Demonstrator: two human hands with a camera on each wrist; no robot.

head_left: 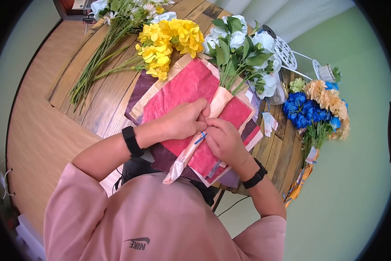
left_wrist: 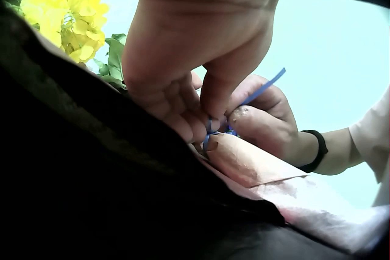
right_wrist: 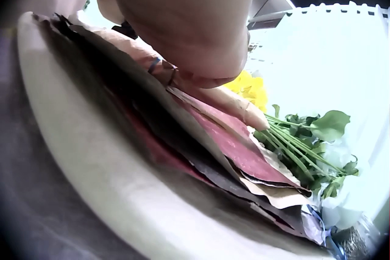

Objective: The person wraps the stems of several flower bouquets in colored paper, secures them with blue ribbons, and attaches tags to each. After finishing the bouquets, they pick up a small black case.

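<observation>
A bunch of white flowers with green leaves lies with its stems rolled in peach wrapping paper. A thin blue ribbon goes round the wrapped stems. My left hand pinches the ribbon between thumb and fingers, right against the paper. Close beside it, my right hand also pinches the ribbon, and a loose blue end sticks out past its fingers in the left wrist view. Beneath the bunch lies a stack of red, dark and tan paper sheets; the knuckles partly hide the tie.
Yellow flowers lie on the wooden table behind the sheets. Long loose stems lie at the left. On the right are a blue and peach bouquet, a white wire stand and a small printed paper piece.
</observation>
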